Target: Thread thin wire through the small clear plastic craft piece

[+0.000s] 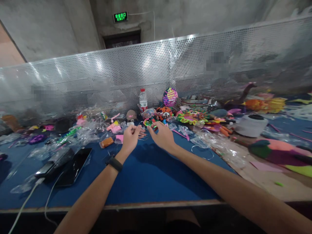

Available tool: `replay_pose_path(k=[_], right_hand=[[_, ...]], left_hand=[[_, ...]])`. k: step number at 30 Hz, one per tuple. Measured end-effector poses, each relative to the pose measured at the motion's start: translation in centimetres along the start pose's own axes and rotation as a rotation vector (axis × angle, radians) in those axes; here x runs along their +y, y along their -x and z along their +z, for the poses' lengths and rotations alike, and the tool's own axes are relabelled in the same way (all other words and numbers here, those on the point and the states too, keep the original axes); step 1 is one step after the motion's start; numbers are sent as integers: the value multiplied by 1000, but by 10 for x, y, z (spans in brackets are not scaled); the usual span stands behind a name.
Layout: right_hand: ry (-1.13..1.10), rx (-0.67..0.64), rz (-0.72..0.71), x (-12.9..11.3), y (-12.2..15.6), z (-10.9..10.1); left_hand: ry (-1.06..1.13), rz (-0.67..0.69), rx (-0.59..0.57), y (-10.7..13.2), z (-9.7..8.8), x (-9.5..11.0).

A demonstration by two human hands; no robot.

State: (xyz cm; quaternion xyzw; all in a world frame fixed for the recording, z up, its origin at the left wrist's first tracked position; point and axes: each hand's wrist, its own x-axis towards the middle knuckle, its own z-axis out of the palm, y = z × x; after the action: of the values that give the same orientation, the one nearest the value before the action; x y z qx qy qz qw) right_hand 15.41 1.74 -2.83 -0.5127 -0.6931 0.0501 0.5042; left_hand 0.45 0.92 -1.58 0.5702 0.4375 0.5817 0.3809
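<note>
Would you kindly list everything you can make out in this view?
exit sign: 1, green on black, wall
perforated partition: 1, silver, table's back
bottle: 1, clear, red cap, by partition
round decorated piece: 1, purple and yellow, right of bottle
long-necked figure: 1, brown, back right
tub: 1, whitish, dark top, right
colourful craft pieces: many, mixed, mostly along back
plastic wrappers: uncountable, clear, scattered
packet: 1, orange, left of hands
phone: 1, black, left
cables: 2, white, front left
table: 1, blue, foreground
wristband: 1, dark, left wrist
left hand: 1, bare, centre
right hand: 1, bare, centre
</note>
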Motion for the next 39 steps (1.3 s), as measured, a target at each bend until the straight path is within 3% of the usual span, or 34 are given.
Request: replay_pose_path(k=[4,9,13,20,26,30,33,39], right_hand=[[-14,-51,128,-2,-1,-2],[-168,-58,153,1,-2,0],[-427,-81,210,5,-6,4],[-936,-278,534,2,-11,4],[-941,-395,511,5,-15,0],[-900,-375,569,9,-13,3],[-828,-292,654,8,-9,7],[-667,-193,559,9,-4,10]], left_hand=[[-2,28,21,0,1,0],[8,37,20,-1,2,-1],[51,-22,35,-3,1,0],[118,-148,0,-3,-2,0],[125,-136,-75,-1,0,1],[13,-47,-50,3,0,1],[-218,124,-44,8,1,2],[-660,413,-68,15,4,3]])
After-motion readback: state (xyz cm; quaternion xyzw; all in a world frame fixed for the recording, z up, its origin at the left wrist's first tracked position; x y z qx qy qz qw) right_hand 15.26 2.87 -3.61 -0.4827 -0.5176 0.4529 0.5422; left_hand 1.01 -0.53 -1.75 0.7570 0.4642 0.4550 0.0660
